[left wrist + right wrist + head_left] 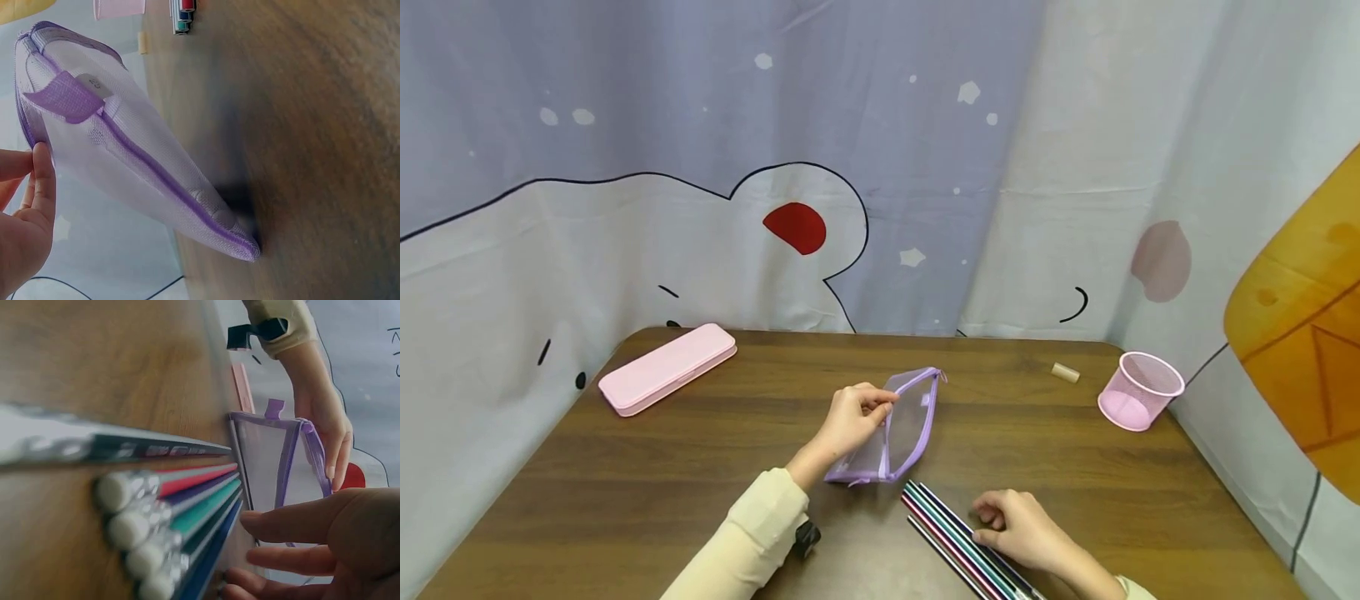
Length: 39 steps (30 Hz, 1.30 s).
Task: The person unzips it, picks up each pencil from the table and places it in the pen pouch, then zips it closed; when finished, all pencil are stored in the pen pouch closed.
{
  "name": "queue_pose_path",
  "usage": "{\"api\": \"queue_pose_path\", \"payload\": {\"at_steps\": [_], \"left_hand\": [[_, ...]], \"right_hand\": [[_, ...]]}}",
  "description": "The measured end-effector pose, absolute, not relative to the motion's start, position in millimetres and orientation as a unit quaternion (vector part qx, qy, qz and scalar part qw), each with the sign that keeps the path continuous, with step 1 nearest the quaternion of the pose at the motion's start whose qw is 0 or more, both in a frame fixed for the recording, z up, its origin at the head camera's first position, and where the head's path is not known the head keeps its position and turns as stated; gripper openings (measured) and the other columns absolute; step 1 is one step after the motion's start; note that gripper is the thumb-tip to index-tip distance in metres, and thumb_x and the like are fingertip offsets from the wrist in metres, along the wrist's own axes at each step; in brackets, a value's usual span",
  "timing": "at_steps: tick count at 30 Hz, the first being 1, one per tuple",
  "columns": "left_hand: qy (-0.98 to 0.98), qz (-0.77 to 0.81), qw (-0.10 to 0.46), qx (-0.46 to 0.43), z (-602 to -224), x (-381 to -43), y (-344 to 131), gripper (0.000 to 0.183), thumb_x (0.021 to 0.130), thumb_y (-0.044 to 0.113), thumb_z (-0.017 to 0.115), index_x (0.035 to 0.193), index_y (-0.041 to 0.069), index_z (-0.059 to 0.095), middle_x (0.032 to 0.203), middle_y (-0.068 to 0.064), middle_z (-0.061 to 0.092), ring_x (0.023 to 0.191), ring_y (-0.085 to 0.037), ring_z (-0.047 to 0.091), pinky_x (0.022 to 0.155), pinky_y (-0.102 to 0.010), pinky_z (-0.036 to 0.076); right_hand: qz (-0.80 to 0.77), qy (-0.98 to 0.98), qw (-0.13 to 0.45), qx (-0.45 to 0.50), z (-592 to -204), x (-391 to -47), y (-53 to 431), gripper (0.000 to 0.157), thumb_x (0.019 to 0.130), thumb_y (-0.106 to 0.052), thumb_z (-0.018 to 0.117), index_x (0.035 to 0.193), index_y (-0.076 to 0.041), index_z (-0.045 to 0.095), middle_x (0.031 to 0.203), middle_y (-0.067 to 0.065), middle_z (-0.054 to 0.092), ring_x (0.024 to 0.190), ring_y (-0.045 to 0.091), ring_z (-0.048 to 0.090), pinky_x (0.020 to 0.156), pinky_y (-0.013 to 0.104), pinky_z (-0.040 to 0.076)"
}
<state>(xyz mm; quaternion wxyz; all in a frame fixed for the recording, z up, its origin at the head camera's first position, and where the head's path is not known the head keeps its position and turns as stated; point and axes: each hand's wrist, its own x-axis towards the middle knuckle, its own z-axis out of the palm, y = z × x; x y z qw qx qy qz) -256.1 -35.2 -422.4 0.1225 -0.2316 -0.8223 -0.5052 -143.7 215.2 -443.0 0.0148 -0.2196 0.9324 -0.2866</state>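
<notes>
My left hand [853, 417] pinches the upper rim of a see-through mesh zip pouch [867, 454] with purple edging. The pouch stands on the table with its mouth parted toward the right; a purple tab [65, 97] shows at its end. Several coloured striped pencils [951, 537] lie side by side in front of it, their white eraser ends [128, 528] toward me. Beside the bundle, on its right, is my right hand [1018, 529], fingers loosely bent and holding nothing. Whether its thumb touches a pencil cannot be told.
A closed pink pencil case [668, 369] lies at the table's back left. Toward the back right stand a pink mesh cup [1138, 392] and a small beige cylinder [1065, 372]. A patterned curtain [917, 167] hangs behind the wooden table [737, 450].
</notes>
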Motion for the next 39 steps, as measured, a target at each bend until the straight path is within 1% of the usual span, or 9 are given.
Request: {"api": "queue_pose_path", "payload": {"at_steps": [3,7,11,14,21,26,29,34,39], "left_hand": [[-0.823,-0.505,0.122,-0.228,-420.6,-255.9,-34.4,0.016,0.077,-0.001,0.061,0.089,0.003,0.07,0.077,-0.008,0.065,0.058,-0.009,0.059,0.051,-0.014,0.047],[-0.824,-0.505,0.121,-0.228,-420.6,-256.0,-35.0,0.016,0.077,-0.001,0.061,0.089,0.004,0.07,0.077,-0.008,0.065,0.058,-0.009,0.059,0.051,-0.014,0.047],[-0.822,-0.506,0.12,-0.234,-421.5,-256.9,-36.4,0.016,0.077,-0.001,0.061,0.089,0.004,0.07,0.076,-0.008,0.064,0.058,-0.008,0.058,0.051,-0.015,0.047],[-0.821,-0.506,0.119,-0.236,-421.4,-257.6,-37.3,0.016,0.077,-0.001,0.061,0.089,0.003,0.07,0.076,-0.008,0.064,0.058,-0.008,0.058,0.051,-0.015,0.047],[-0.82,-0.509,0.111,-0.235,-422.1,-258.2,-38.3,0.015,0.077,-0.001,0.061,0.089,0.003,0.07,0.077,-0.009,0.064,0.058,-0.011,0.06,0.05,-0.015,0.047],[-0.823,-0.508,0.109,-0.231,-422.3,-257.6,-39.4,0.015,0.077,-0.001,0.061,0.089,0.003,0.07,0.075,-0.009,0.064,0.057,-0.01,0.06,0.049,-0.015,0.047],[-0.823,-0.508,0.108,-0.229,-422.2,-257.7,-39.8,0.015,0.077,0.0,0.061,0.089,0.004,0.07,0.075,-0.009,0.064,0.057,-0.008,0.059,0.049,-0.015,0.046],[-0.823,-0.512,0.099,-0.226,-422.0,-258.4,-40.3,0.015,0.077,0.001,0.061,0.089,0.004,0.07,0.076,-0.009,0.064,0.057,-0.007,0.058,0.05,-0.015,0.047],[-0.823,-0.515,0.094,-0.22,-421.8,-258.0,-41.4,0.016,0.077,0.001,0.061,0.09,0.004,0.07,0.077,-0.009,0.065,0.058,-0.009,0.059,0.049,-0.015,0.046]], "right_hand": [[-0.282,0.932,0.027,-0.228,-441.8,-133.5,225.0,0.021,0.066,-0.019,0.074,0.082,-0.008,0.066,0.067,-0.008,0.055,0.061,-0.004,0.045,0.053,0.016,0.039],[-0.285,0.927,0.043,-0.241,-444.4,-124.4,230.2,0.015,0.065,-0.013,0.073,0.077,-0.007,0.066,0.064,-0.01,0.054,0.059,-0.006,0.044,0.051,0.015,0.038],[-0.277,0.927,0.026,-0.252,-448.9,-119.1,228.5,0.01,0.065,-0.006,0.07,0.074,-0.007,0.065,0.062,-0.011,0.052,0.057,-0.006,0.042,0.05,0.014,0.036],[-0.279,0.929,0.025,-0.243,-450.1,-117.4,227.0,0.011,0.065,-0.004,0.07,0.075,-0.007,0.065,0.06,-0.011,0.052,0.056,-0.006,0.042,0.05,0.014,0.036],[-0.331,0.919,0.076,-0.2,-449.3,-119.4,225.5,0.015,0.066,-0.004,0.069,0.078,-0.008,0.061,0.06,-0.009,0.054,0.054,-0.006,0.042,0.049,0.016,0.037],[-0.342,0.913,0.073,-0.211,-449.0,-120.5,225.7,0.017,0.063,-0.002,0.068,0.076,-0.007,0.059,0.061,-0.008,0.055,0.055,-0.007,0.043,0.05,0.015,0.039],[-0.356,0.906,0.077,-0.214,-449.0,-120.8,226.8,0.018,0.063,-0.002,0.069,0.079,-0.005,0.062,0.061,-0.007,0.057,0.056,-0.007,0.045,0.05,0.015,0.041],[-0.389,0.893,0.089,-0.209,-446.7,-121.3,228.6,0.025,0.065,-0.005,0.07,0.088,0.0,0.063,0.063,-0.004,0.058,0.057,-0.006,0.047,0.051,0.017,0.043],[-0.409,0.888,0.058,-0.202,-442.9,-126.0,227.5,0.03,0.068,-0.007,0.072,0.095,0.001,0.062,0.065,-0.002,0.059,0.056,-0.006,0.049,0.051,0.017,0.045]]}}
